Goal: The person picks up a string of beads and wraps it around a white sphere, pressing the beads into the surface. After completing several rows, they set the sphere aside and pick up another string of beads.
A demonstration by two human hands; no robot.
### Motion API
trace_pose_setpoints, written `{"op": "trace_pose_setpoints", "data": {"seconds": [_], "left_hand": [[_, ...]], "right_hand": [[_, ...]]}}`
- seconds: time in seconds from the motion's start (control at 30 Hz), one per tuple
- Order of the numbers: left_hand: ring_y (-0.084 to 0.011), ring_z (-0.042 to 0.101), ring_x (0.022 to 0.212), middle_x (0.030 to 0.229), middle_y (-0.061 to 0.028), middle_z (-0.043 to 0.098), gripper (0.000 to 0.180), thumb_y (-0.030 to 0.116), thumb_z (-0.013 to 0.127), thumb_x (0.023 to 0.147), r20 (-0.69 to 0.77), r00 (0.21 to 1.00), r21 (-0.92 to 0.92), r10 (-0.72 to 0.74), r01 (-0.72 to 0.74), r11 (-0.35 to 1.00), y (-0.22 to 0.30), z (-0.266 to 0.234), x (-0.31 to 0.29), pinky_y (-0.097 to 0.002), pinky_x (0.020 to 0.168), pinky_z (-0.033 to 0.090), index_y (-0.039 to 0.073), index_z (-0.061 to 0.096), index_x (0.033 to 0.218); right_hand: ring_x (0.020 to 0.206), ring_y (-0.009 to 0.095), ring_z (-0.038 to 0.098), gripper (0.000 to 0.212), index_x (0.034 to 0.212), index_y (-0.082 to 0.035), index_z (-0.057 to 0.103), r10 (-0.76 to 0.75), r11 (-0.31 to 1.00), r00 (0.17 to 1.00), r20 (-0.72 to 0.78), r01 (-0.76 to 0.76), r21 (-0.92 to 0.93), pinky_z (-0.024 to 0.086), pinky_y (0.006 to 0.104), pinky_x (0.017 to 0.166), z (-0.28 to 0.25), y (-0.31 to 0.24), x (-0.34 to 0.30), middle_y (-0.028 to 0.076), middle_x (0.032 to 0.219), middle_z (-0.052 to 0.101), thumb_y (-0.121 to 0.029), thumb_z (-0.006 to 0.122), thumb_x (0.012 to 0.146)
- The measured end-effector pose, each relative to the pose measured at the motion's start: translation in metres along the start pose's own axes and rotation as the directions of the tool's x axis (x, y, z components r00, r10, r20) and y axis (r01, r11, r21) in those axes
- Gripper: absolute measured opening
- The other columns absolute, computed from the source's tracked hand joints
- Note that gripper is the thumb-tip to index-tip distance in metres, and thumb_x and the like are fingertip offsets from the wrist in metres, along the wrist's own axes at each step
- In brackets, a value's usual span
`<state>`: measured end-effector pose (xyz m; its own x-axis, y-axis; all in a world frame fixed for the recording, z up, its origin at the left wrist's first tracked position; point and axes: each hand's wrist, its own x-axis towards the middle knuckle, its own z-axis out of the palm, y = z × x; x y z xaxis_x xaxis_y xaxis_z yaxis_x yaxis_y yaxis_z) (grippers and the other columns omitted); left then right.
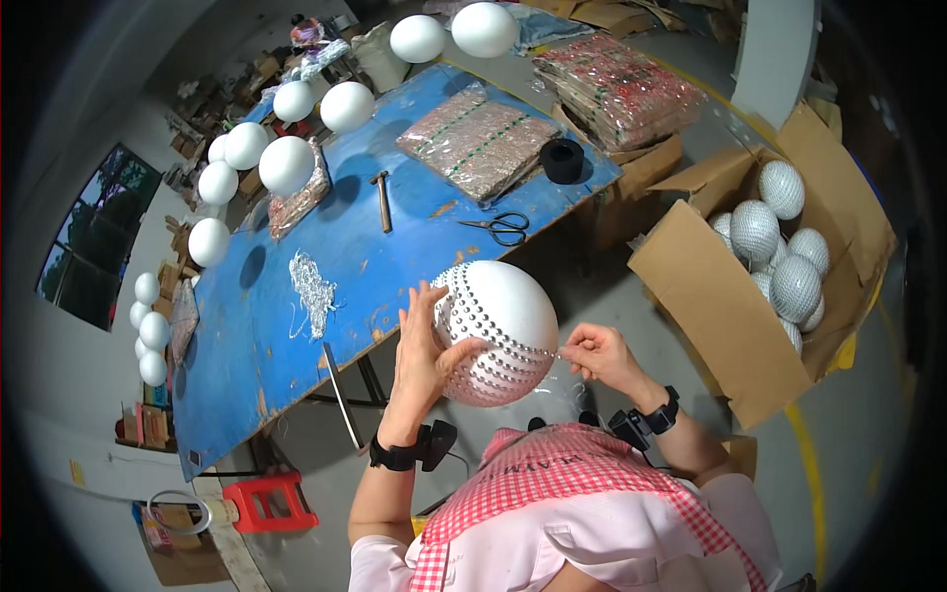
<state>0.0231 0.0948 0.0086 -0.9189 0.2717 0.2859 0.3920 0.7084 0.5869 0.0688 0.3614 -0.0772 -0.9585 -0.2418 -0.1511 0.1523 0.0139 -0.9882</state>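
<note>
A large white ball [515, 296] is up in front of me, off the blue table's near edge. Rows of silver beads [478, 326] wrap its left and lower parts, while the upper right surface is bare white. My left hand [422, 357] grips the ball's left side, thumb across the beaded rows and fingers up along its edge. At the ball's right edge, my right hand [600, 355] is closed in a pinch on the end of a thin bead string [558, 353]. Its fingers hide part of that string.
The blue table [227, 345] bears scissors [501, 229], a hammer [383, 202], a pile of silver bead strings [313, 293], black tape [562, 160] and a plastic-wrapped pack [477, 140]. A cardboard box [725, 321] holds beaded balls [795, 286]. White balls [286, 166] hang beyond; a red stool [271, 501] stands left.
</note>
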Motion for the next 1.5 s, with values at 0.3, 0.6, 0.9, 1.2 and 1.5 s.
{"op": "trace_pose_setpoints", "data": {"seconds": [0.3, 0.6, 0.9, 1.2, 1.5], "left_hand": [[-0.0410, 0.045, 0.125, 0.133, -0.0198, 0.048, 0.069, 0.034, 0.077, 0.077, -0.024, 0.991, 0.058, 0.130, -0.129, 0.990, 0.023, -0.011, -0.006, -0.0506, 0.103, 0.037, 0.007, 0.047, 0.134], [-0.0451, 0.029, 0.138, 0.142, -0.0242, 0.042, 0.067, 0.034, 0.080, 0.073, -0.067, 0.992, 0.143, 0.106, -0.095, 0.985, 0.016, 0.001, -0.010, -0.0532, 0.111, 0.025, 0.012, 0.052, 0.130], [-0.0368, 0.042, 0.130, 0.128, -0.0109, 0.052, 0.042, 0.002, 0.071, 0.077, 0.070, 0.930, 0.200, 0.361, -0.368, 0.908, 0.020, 0.002, -0.009, -0.0552, 0.109, 0.030, 0.018, 0.065, 0.116], [-0.0398, 0.037, 0.135, 0.137, -0.0127, 0.049, 0.066, 0.016, 0.080, 0.074, 0.010, 0.963, 0.045, 0.268, -0.268, 0.962, 0.020, 0.004, -0.007, -0.0600, 0.112, 0.020, 0.012, 0.048, 0.131], [-0.0325, 0.050, 0.120, 0.116, -0.0114, 0.058, 0.043, 0.012, 0.078, 0.073, -0.128, 0.948, 0.210, 0.291, -0.261, 0.942, 0.022, 0.001, -0.005, -0.0484, 0.102, 0.036, 0.012, 0.061, 0.113]], "right_hand": [[0.064, 0.000, 0.050, 0.011, 0.085, 0.001, 0.066, -0.214, 0.977, 0.977, 0.001, 0.213, 0.027, 0.040, 0.0179, 0.055, -0.004, 0.005, -0.012, -0.003, 0.071, 0.061, -0.009, 0.073, 0.085], [0.056, 0.003, 0.050, 0.018, 0.083, 0.000, 0.067, -0.061, 0.992, 0.960, 0.275, 0.029, 0.119, 0.038, 0.0206, 0.050, 0.002, -0.021, -0.018, -0.003, 0.065, 0.058, -0.017, 0.064, 0.091], [0.051, 0.003, 0.047, 0.026, 0.081, -0.001, 0.067, 0.060, 0.996, 0.944, 0.325, -0.076, 0.036, 0.035, 0.0190, 0.047, 0.006, -0.012, -0.004, -0.002, 0.057, 0.054, -0.021, 0.058, 0.095], [0.052, 0.003, 0.052, 0.026, 0.082, -0.004, 0.065, 0.078, 0.987, 0.956, 0.281, -0.113, 0.110, 0.038, 0.0158, 0.047, 0.001, -0.004, 0.016, -0.002, 0.060, 0.058, -0.024, 0.059, 0.096], [0.055, 0.004, 0.054, 0.023, 0.080, -0.006, 0.064, 0.032, 0.989, 0.990, 0.136, -0.050, 0.137, 0.043, 0.0176, 0.052, 0.010, -0.004, 0.025, -0.003, 0.062, 0.059, -0.024, 0.063, 0.094]]}}
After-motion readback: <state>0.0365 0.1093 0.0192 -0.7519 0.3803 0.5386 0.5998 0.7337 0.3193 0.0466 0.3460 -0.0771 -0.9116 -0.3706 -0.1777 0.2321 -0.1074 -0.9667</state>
